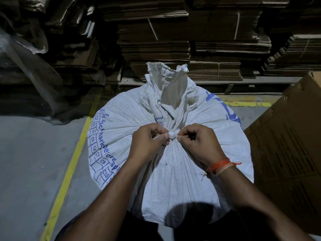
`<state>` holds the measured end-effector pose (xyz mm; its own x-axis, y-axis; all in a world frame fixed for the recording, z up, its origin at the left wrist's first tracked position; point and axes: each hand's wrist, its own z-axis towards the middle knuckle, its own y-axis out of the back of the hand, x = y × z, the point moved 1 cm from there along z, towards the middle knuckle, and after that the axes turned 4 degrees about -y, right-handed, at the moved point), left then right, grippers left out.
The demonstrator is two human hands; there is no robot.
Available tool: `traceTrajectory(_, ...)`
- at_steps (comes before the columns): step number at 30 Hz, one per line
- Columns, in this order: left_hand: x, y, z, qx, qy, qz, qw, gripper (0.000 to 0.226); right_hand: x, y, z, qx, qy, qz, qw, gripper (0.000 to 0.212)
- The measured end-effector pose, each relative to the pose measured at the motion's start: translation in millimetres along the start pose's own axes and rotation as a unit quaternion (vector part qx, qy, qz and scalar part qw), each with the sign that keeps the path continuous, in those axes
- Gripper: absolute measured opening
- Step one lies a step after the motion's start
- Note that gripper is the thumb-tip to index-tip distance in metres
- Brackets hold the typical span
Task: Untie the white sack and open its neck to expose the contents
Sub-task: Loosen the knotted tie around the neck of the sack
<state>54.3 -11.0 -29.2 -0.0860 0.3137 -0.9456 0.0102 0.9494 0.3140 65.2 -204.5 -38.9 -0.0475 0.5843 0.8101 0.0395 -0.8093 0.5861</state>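
The white sack point(171, 153) is standing upright on the grey floor point(34, 153) directly in front of the person, between a yellow floor line point(69, 164) and a large cardboard box point(288, 136), with stacks of flattened cardboard point(191, 40) behind it; its neck point(166, 87) is gathered tight and rising above a white tie point(172, 134), so the contents are still hidden.

Both hands are meeting at that tie; the left hand point(147, 138) is curling closed, thumb and forefinger pinching what looks like a loose tail of the tie on its left side; the right hand point(198, 141) is likewise nearly closed, its fingertips nipping the tie from the right, just beside the small white block at the knot; whether that block is a knot or a plastic clasp is not clear.

To do this step well, the person is probably best served by holding the block steady with one hand while the other is working the tail back through, rather than pulling both ends apart, which would likely cinch it tighter; keeping the gathered cloth pinned below the tie should stop the neck twisting.

Both forearms are reaching forward and converging, wrists slightly bent downward; an orange thread band point(222, 165) is circling the right wrist.
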Motion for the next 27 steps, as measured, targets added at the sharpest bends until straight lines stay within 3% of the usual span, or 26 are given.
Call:
traceTrajectory(19, 13, -2, 6, 0.028, 0.074, -0.104, 0.992, 0.007, 0, -8, -3, -0.009, -0.013, -0.02, 1.0, 0.004)
traceTrajectory(27, 10, -1, 5, 0.042, 0.096, -0.153, 0.983, 0.004, -1, 11, 1, 0.065, -0.034, 0.001, 0.997, 0.006)
